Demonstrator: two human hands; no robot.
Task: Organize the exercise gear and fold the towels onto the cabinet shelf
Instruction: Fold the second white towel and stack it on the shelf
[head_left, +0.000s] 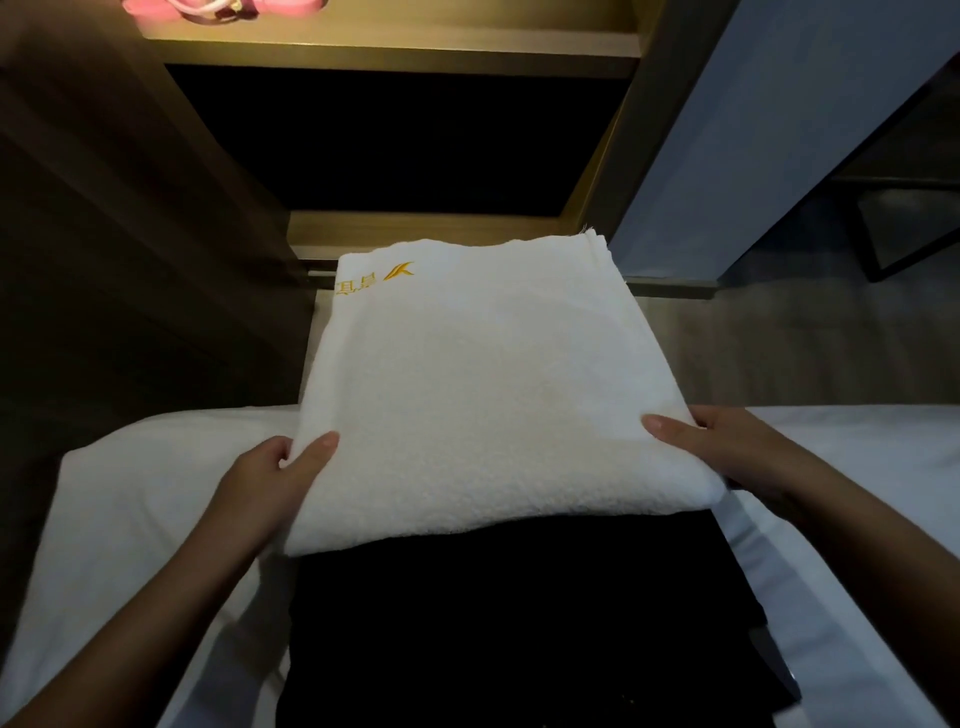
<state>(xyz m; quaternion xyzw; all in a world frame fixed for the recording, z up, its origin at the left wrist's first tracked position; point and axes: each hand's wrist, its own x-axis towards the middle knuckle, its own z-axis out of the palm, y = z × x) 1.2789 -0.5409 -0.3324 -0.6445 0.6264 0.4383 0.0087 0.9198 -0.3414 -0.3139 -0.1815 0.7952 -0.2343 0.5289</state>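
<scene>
Between my hands lies the folded white towel (467, 395), held flat; my left hand (270, 483) pinches its near-left corner, thumb on top and fingers underneath, and my right hand (711, 441) clamps the near-right edge the same way; both seem equally near. The towel's far edge, with the gold embroidered logo (376, 278), points straight ahead at the dark cabinet shelf opening (395, 145), so I judge the coming move a forward slide; a pink item (223, 8) sits on the lit shelf above; the white bed (119, 499) lies below my arms.
</scene>
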